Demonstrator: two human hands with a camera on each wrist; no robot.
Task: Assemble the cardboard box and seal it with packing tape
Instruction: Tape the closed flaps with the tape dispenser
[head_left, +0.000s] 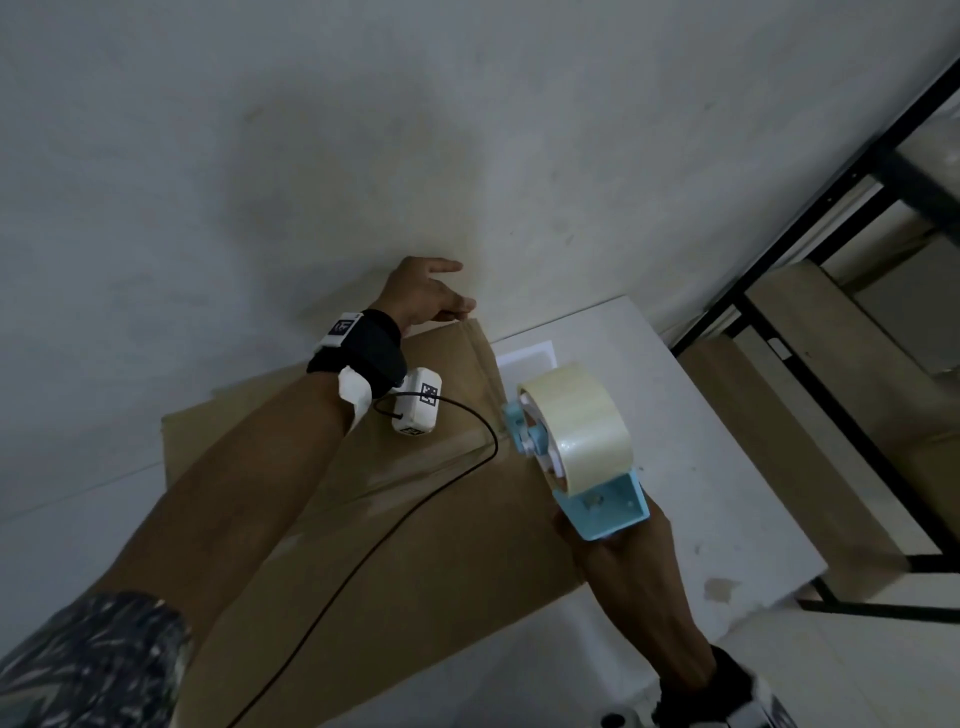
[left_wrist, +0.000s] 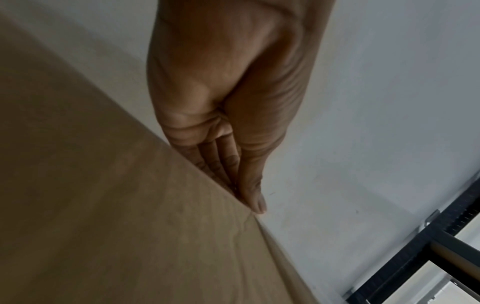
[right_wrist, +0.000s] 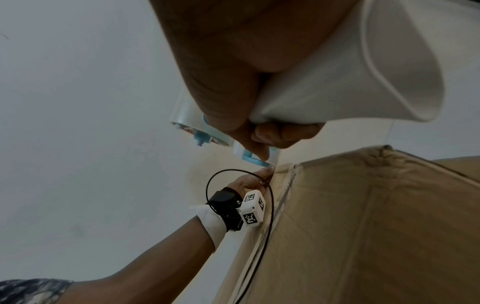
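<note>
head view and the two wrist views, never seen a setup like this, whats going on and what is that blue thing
No machine here: a person works with bare hands, wearing one camera on the head and one on each wrist. The head view looks down on both arms; each wrist view looks along its own hand. A brown cardboard box lies on a white table. The left hand presses straight fingers against the box's far edge. The right hand grips a light blue plastic tape dispenser, loaded with a roll of pale packing tape, above the box.
</note>
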